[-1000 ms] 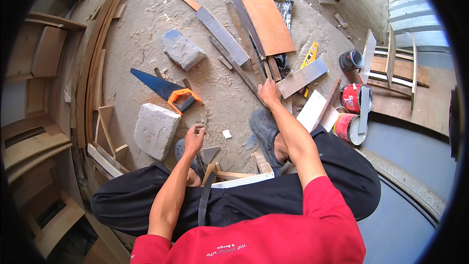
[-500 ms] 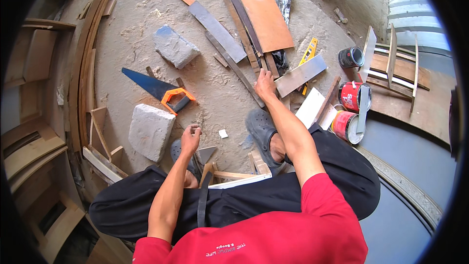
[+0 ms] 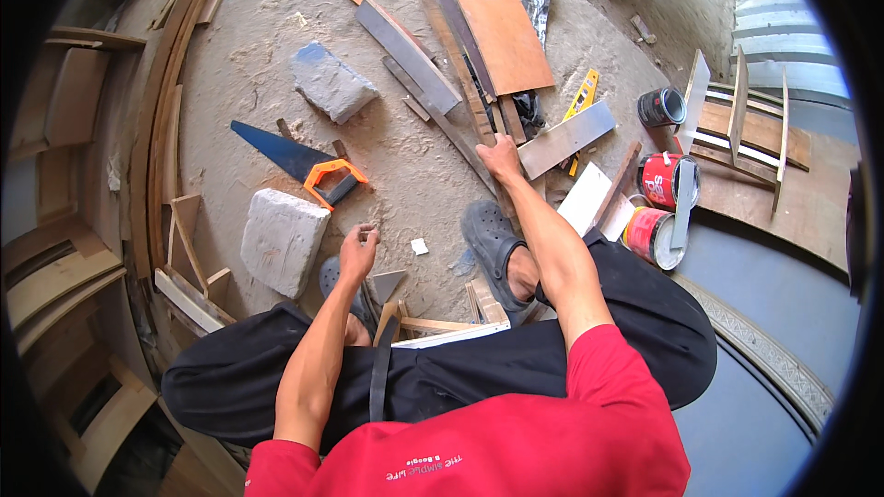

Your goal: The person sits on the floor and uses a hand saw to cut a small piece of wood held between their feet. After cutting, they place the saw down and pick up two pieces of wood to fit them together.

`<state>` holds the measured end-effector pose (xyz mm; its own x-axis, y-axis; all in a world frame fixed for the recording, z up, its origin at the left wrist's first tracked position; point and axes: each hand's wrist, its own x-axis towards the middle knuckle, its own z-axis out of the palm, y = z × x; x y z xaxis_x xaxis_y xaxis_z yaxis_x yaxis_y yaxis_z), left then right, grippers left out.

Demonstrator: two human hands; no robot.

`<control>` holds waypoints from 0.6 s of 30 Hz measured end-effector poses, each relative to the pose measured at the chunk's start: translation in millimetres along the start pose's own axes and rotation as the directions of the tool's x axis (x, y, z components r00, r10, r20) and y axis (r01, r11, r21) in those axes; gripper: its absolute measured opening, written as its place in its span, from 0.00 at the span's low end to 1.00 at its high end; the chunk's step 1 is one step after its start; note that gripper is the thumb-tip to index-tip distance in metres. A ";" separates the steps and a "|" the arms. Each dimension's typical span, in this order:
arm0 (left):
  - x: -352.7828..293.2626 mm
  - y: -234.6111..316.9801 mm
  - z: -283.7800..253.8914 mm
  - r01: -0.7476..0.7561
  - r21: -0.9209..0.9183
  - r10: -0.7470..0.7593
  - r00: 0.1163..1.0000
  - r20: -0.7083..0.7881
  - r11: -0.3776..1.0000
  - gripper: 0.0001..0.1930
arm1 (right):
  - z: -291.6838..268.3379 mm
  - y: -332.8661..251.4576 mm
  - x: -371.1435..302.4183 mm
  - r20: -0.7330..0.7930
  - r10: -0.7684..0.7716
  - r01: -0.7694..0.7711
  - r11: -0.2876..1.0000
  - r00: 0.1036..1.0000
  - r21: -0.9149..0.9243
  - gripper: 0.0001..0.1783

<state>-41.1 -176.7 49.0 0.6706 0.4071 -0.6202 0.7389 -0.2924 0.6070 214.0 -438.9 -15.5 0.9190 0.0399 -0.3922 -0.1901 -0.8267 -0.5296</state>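
My right hand (image 3: 498, 158) is closed round the near end of a long wooden strip (image 3: 458, 64), beside an orange-brown board (image 3: 497, 28). To its left lie a grey plank (image 3: 405, 51), tilted on its side, and a thin dark batten (image 3: 447, 133). Just right of the hand is a flat grey metal-like piece (image 3: 568, 138). My left hand (image 3: 357, 250) hovers above my left shoe, fingers curled together; what they hold, if anything, cannot be made out. A handsaw (image 3: 295, 161) with an orange and black handle lies beyond it.
Two rough blocks (image 3: 285, 241) (image 3: 333, 83) rest on the dusty ground at left. A yellow level-like tool (image 3: 582, 97) and several paint cans (image 3: 661, 108) stand or lie at right. Wooden frames (image 3: 189, 258) line the left side; a small wooden frame (image 3: 451, 339) sits between my legs.
My right hand has closed on the wooden strip, whose near end has shifted slightly right. The grey plank has tipped and the thin batten has moved a little. My left hand has risen slightly.
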 end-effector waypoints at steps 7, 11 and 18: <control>-8.5 13.5 -2.5 -0.037 0.043 0.038 0.999 -0.010 0.998 0.16 | 1.2 -24.8 -23.0 0.269 0.013 -0.174 0.795 0.963 0.582 0.35; -13.0 25.1 -0.3 -0.104 0.028 0.104 0.994 -0.025 0.994 0.15 | -11.6 -52.2 -50.4 0.444 -0.010 -0.354 0.586 0.896 0.729 0.25; -16.6 27.7 8.1 -0.155 -0.049 0.155 0.988 -0.017 0.987 0.15 | -25.2 -53.3 -80.1 0.645 -0.122 -0.560 0.392 0.755 0.730 0.24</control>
<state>-31.2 -198.6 72.2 0.7756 0.3717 -0.5101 0.6216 -0.3094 0.7197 159.3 -412.1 63.1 0.4940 0.4929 -0.7162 -0.8414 0.0634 -0.5367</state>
